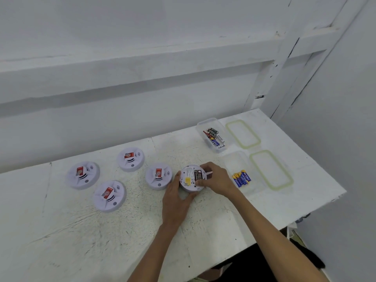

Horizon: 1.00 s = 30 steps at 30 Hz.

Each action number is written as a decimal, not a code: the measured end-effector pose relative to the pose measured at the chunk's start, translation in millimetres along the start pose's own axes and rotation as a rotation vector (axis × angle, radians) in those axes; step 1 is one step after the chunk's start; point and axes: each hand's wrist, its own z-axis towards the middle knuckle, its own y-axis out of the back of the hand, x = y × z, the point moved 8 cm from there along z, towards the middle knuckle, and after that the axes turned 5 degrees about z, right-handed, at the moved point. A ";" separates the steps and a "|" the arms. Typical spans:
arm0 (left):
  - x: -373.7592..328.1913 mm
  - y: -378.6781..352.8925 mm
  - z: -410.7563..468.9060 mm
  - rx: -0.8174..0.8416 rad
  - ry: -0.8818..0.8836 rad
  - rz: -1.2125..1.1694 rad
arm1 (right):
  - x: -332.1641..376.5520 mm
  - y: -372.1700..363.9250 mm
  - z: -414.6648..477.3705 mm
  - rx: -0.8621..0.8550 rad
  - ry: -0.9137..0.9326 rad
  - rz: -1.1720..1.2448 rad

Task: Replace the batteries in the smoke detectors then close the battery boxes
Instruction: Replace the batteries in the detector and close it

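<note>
A white smoke detector point(188, 180) lies upside down on the table, its battery bay open with dark batteries point(197, 175) inside. My left hand point(176, 197) grips its left and near rim. My right hand point(216, 180) curls over its right side, thumb and fingers at the batteries, with a small white cover piece point(209, 174) under the fingers. Several other detectors sit face up to the left, the nearest one point(159, 176) right beside my left hand.
A clear box point(242, 159) holding blue-and-yellow batteries point(242, 178) stands right of my right hand. A second clear box point(203, 124) of mixed batteries point(214, 137) sits behind it. Two green-rimmed lids point(271, 169) lie further right, by the table's right edge.
</note>
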 end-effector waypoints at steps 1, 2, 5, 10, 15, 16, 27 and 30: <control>-0.2 -0.1 -0.1 0.001 -0.002 0.000 | -0.1 0.7 0.6 -0.008 -0.020 0.017; -0.9 -0.3 -0.2 0.002 -0.006 -0.001 | -0.6 1.5 1.6 -0.014 -0.043 0.040; -1.6 1.1 -0.5 -0.007 -0.003 -0.023 | 0.7 2.0 4.5 -0.011 -0.086 0.063; -4.0 -2.6 -1.8 0.020 -0.036 0.002 | 15.0 10.7 -5.2 -0.228 0.022 -0.108; -4.9 -1.3 -1.7 0.019 -0.062 0.025 | 10.7 -2.0 -22.1 -0.284 0.034 -0.257; -5.2 -1.3 -1.8 0.018 -0.066 0.031 | 8.6 -3.5 -24.0 -0.287 0.030 -0.275; -11.2 1.7 -2.5 -0.056 -0.100 0.137 | -9.8 -7.3 -29.2 -0.288 0.003 -0.482; -13.1 4.9 -1.9 -0.085 -0.105 0.148 | -9.2 -8.1 -32.9 -0.281 -0.008 -0.486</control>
